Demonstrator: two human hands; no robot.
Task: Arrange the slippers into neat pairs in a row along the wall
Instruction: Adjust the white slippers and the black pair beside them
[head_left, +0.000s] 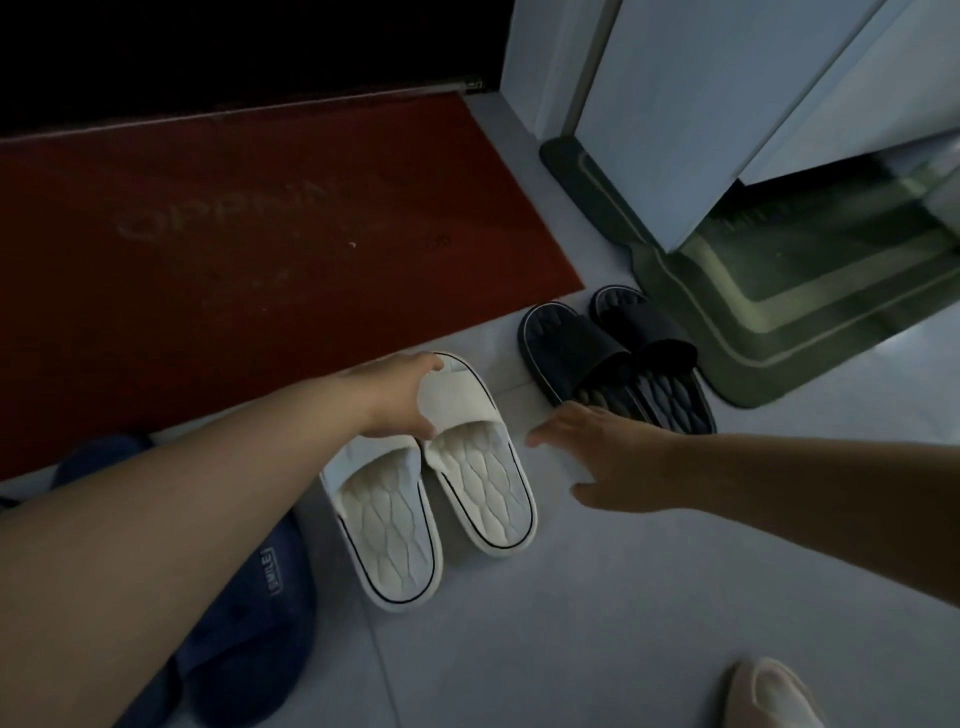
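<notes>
Left hand (397, 395) outstretched, fingers pinched shut, right hand (608, 457) hovering, fingers spread

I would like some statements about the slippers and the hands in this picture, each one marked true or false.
1. The left hand grips the strap of a white slipper. True.
2. The right hand holds a black slipper. False: it hovers open above the floor, between the white pair and the black pair, with nothing in its grip.
3. The two black slippers lie side by side next to the green mat. True.
4. The white slippers lie on the red doormat. False: they lie on the pale tiled floor, just beside the doormat.
5. A blue slipper with a SMILE label lies under the left forearm. True.
</notes>
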